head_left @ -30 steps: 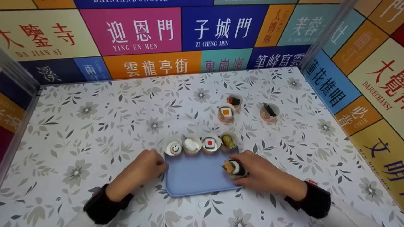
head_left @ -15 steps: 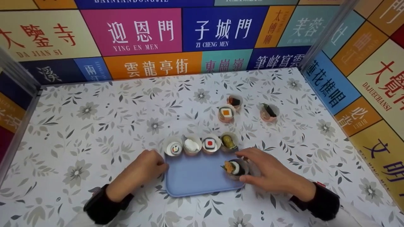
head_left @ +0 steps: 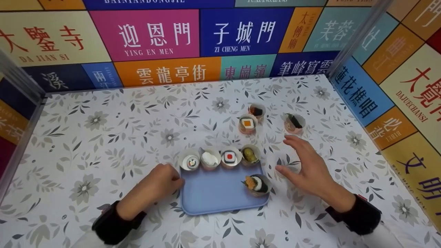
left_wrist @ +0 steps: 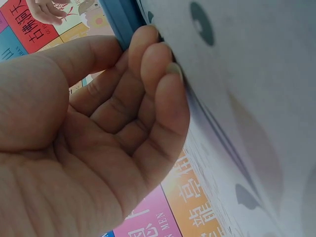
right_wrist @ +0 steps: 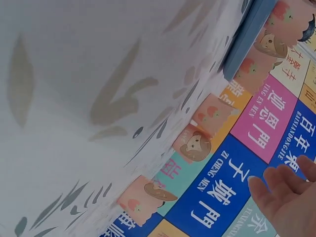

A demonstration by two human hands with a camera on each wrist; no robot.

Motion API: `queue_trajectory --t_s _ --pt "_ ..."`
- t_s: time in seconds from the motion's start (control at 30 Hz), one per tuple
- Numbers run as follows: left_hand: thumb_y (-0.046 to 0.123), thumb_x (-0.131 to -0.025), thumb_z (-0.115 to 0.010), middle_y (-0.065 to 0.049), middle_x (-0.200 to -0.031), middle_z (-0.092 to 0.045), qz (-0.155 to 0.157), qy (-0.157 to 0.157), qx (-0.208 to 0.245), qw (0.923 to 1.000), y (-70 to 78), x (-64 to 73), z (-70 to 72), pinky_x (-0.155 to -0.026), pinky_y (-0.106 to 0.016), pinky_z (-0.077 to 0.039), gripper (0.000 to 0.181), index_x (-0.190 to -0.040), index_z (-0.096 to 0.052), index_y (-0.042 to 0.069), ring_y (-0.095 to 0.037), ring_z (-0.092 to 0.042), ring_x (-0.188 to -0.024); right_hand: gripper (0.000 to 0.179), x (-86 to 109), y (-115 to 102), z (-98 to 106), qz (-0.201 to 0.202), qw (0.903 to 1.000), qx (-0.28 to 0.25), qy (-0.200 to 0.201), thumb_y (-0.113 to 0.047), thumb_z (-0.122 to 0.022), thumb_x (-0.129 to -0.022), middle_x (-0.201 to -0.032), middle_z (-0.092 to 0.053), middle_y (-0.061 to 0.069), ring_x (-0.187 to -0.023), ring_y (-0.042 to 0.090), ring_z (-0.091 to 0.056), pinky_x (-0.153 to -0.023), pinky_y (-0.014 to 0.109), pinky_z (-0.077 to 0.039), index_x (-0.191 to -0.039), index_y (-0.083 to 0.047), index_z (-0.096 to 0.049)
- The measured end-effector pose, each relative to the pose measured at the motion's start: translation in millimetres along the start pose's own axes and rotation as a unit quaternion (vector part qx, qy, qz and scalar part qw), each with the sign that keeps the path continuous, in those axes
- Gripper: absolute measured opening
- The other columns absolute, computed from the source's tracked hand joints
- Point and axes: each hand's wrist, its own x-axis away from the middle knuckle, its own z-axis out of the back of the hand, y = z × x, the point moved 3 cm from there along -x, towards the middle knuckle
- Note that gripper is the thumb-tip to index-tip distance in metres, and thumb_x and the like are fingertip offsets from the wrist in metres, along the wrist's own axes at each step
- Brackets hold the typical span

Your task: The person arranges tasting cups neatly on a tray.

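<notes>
In the head view my left hand is at the left edge of the blue tray. Its curled fingers and thumb grip the tray's rim in the left wrist view. Four paper cups of sushi line the tray's far side, among them one with a red-centred piece. On the tray's right side stands a cup with an orange-topped sushi. My right hand holds nothing, its fingers spread to the right of the tray. Nearest its fingertips is a cup with a dark seaweed-wrapped sushi.
Beyond the tray, a cup with an orange-centred sushi stands close against another cup. A flower-patterned cloth covers the table. Panels with large lettering rise at the back and sides.
My right hand has let go of the cup with the orange-topped sushi, leaving it on the tray, and has moved right and away towards the far cups. My left hand stays put.
</notes>
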Motion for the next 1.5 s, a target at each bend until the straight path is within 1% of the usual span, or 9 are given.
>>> queue_trajectory --t_s 0.13,0.3,0.5,0.67,0.8,0.97,1.13,1.27,1.5 --pt "0.005 -0.091 -0.068 0.012 -0.045 -0.037 0.001 -0.001 -0.004 1.0 0.7 -0.8 0.2 -0.046 -0.026 -0.028 0.052 -0.048 -0.043 0.019 -0.007 -0.034 -0.043 0.097 -3.8 11.6 2.5 -0.037 0.9992 0.011 0.002 -0.028 -0.089 -0.081 -0.167 -0.035 0.013 -0.149 0.038 -0.037 -0.104 0.064 -0.041 -0.161 -0.008 -0.038" --pt "0.006 -0.092 -0.068 0.011 -0.045 -0.039 0.006 -0.004 0.003 1.0 0.6 -1.6 -1.0 -0.046 -0.026 -0.029 0.051 -0.048 -0.046 0.019 -0.008 -0.036 -0.043 0.115 -9.3 29.7 7.2 -0.108 0.9937 0.024 -0.019 -0.039 -0.091 -0.079 -0.171 -0.023 0.015 -0.152 0.045 -0.028 -0.11 0.072 -0.031 -0.167 -0.012 -0.022" --pt "0.007 -0.093 -0.069 0.011 -0.045 -0.04 0.013 -0.012 0.008 0.9998 1.5 -2.4 -1.7 -0.045 -0.026 -0.029 0.051 -0.048 -0.047 0.018 -0.008 -0.036 -0.043 0.117 -20.5 59.5 13.2 -0.177 0.9829 0.025 -0.043 -0.047 -0.087 -0.083 -0.172 -0.017 0.019 -0.154 0.046 -0.021 -0.112 0.073 -0.026 -0.168 -0.009 -0.016" --pt "0.008 -0.094 -0.069 0.011 -0.045 -0.041 0.015 -0.013 0.004 0.9998 1.3 -2.6 -1.1 -0.045 -0.026 -0.029 0.051 -0.048 -0.048 0.018 -0.008 -0.036 -0.043 0.123 -33.6 85.0 14.6 -0.236 0.969 0.02 -0.07 -0.059 -0.083 -0.082 -0.173 -0.014 0.019 -0.154 0.047 -0.02 -0.113 0.073 -0.026 -0.168 -0.011 -0.011" --pt "0.008 -0.093 -0.069 0.011 -0.045 -0.038 0.004 -0.006 0.002 1.0 0.7 -2.0 -0.5 -0.046 -0.026 -0.028 0.052 -0.048 -0.045 0.019 -0.007 -0.035 -0.043 0.126 -42.8 99.6 14.6 -0.27 0.9579 0.011 -0.096 -0.066 -0.08 -0.081 -0.172 -0.013 0.021 -0.153 0.049 -0.022 -0.113 0.072 -0.026 -0.168 -0.011 -0.009" --pt "0.006 -0.091 -0.068 0.012 -0.046 -0.037 -0.01 0.005 -0.003 0.9999 -0.3 -0.7 0.1 -0.047 -0.025 -0.03 0.051 -0.049 -0.043 0.019 -0.007 -0.036 -0.043 0.131 -53.6 114.6 9.8 -0.294 0.9467 0.008 -0.13 -0.071 -0.079 -0.078 -0.171 -0.014 0.025 -0.151 0.051 -0.024 -0.114 0.071 -0.025 -0.168 -0.008 -0.008" --pt "0.006 -0.092 -0.068 0.011 -0.045 -0.038 0.0 0.005 0.001 1.0 -1.1 0.2 -0.2 -0.046 -0.025 -0.03 0.05 -0.049 -0.045 0.019 -0.008 -0.037 -0.043 0.137 -65.7 125.6 1.0 -0.309 0.9364 0.019 -0.165 -0.078 -0.077 -0.075 -0.169 -0.014 0.029 -0.15 0.053 -0.023 -0.115 0.071 -0.026 -0.167 -0.006 -0.005" --pt "0.007 -0.092 -0.068 0.011 -0.045 -0.038 0.002 0.004 0.005 1.0 -0.7 0.2 -0.6 -0.046 -0.025 -0.03 0.05 -0.049 -0.045 0.018 -0.008 -0.037 -0.043 0.137 -73.0 130.7 -2.8 -0.324 0.9305 0.033 -0.167 -0.079 -0.077 -0.074 -0.167 -0.019 0.031 -0.149 0.053 -0.026 -0.113 0.071 -0.028 -0.167 -0.006 -0.008" --pt "0.007 -0.092 -0.068 0.011 -0.045 -0.038 0.004 0.003 0.007 1.0 -0.5 0.3 -1.1 -0.046 -0.025 -0.03 0.05 -0.049 -0.045 0.018 -0.007 -0.037 -0.043 0.135 -77.8 135.1 -5.9 -0.337 0.9242 0.063 -0.168 -0.08 -0.075 -0.075 -0.162 -0.03 0.033 -0.144 0.054 -0.034 -0.112 0.07 -0.031 -0.164 0.002 -0.017"
